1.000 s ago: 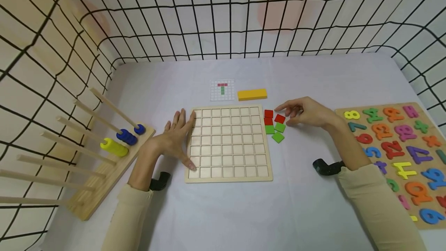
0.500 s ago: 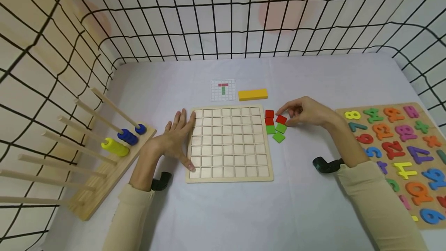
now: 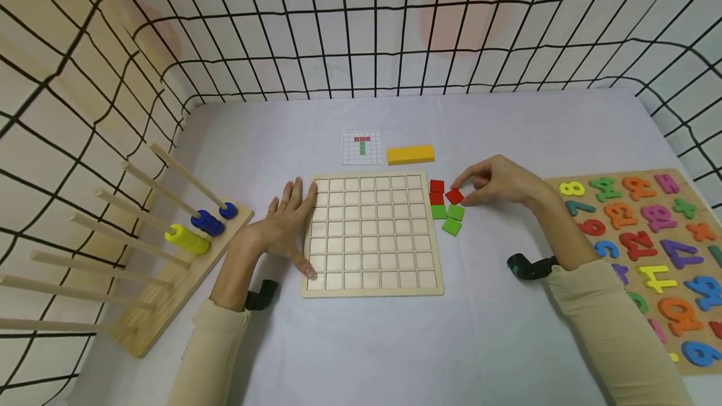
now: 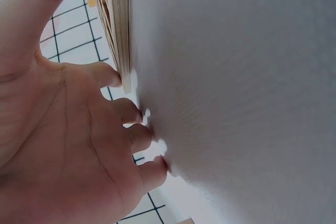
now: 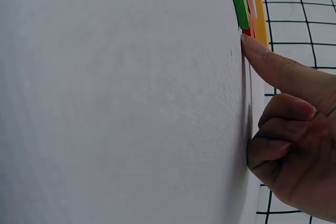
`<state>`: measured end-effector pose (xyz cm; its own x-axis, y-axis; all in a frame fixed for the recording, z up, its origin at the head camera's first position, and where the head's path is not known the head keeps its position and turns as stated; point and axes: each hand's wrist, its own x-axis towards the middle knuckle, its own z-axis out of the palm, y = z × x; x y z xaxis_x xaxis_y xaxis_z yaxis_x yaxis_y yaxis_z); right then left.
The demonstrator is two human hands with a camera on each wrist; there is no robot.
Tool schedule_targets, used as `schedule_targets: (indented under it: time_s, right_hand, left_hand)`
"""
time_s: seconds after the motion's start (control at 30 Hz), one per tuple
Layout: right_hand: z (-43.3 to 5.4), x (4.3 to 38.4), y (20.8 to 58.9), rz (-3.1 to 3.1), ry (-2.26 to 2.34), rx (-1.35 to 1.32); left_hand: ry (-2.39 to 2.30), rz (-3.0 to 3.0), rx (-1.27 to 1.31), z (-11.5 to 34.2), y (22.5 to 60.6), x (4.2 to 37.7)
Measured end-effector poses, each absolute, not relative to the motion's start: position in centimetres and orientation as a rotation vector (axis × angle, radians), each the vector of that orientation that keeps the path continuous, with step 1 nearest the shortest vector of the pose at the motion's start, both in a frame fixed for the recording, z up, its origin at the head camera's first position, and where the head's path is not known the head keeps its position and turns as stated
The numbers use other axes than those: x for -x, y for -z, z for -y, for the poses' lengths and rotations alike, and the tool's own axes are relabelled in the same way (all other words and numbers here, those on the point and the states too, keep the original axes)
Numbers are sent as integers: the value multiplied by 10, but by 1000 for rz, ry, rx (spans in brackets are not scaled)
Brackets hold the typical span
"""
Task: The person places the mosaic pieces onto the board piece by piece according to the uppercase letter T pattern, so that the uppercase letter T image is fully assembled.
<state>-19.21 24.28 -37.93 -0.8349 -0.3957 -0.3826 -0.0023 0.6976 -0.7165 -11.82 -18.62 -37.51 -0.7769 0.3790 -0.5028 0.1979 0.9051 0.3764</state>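
Note:
A square wooden grid board [image 3: 372,297] lies in the middle, its cells bare. My left hand [image 3: 282,227] spreads along the board's left edge, thumb at the lower corner and index finger near the upper one. In the left wrist view that hand [image 4: 68,145] rests its fingertips on the cloth beside the board's side [image 4: 122,30]. Right of the board, my right hand [image 3: 499,182] pinches a red square tile [image 3: 454,196] between thumb and index finger; the other fingers curl in. Two more red tiles [image 3: 437,187] and three green tiles [image 3: 452,226] lie close by.
Behind the board are a printed grid card [image 3: 362,148] with a red and green T and a yellow block [image 3: 410,155]. A wooden peg stand [image 3: 186,274] with blue and yellow rings is at left, a number board [image 3: 637,205] at right. Black wire mesh [image 3: 361,49] surrounds the table.
My right thumb and index finger have closed in on the red tile, which has turned and shifted slightly. The left hand stays at the board's edge.

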Motion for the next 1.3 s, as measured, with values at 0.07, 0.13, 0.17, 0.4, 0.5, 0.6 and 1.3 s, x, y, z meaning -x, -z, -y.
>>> schedule_targets:
  time_s: [0.07, 0.13, 0.17, 0.4, 0.5, 0.6, 1.3]
  right_hand:
    - [-243, 192, 380, -2389, 1002, 297]
    - [-243, 193, 380, -2388, 1007, 289]
    - [-243, 193, 380, -2385, 1012, 284]
    - [-243, 192, 382, -2384, 1020, 298]
    - [-244, 192, 382, -2391, 1015, 305]
    - [-244, 191, 381, -2412, 999, 308]
    - [-170, 187, 366, -2410, 1150, 233]
  left_hand:
    - [-410, -2472, -412, 186, 374, 118]
    - [-415, -2474, -413, 186, 374, 117]
    - [-417, -2474, -414, 186, 374, 117]
    - [-426, -2475, -428, 188, 376, 118]
    - [-414, -2475, -424, 188, 375, 118]
    - [-411, -2472, -420, 188, 375, 117]
    - [-412, -2464, -399, 188, 376, 116]
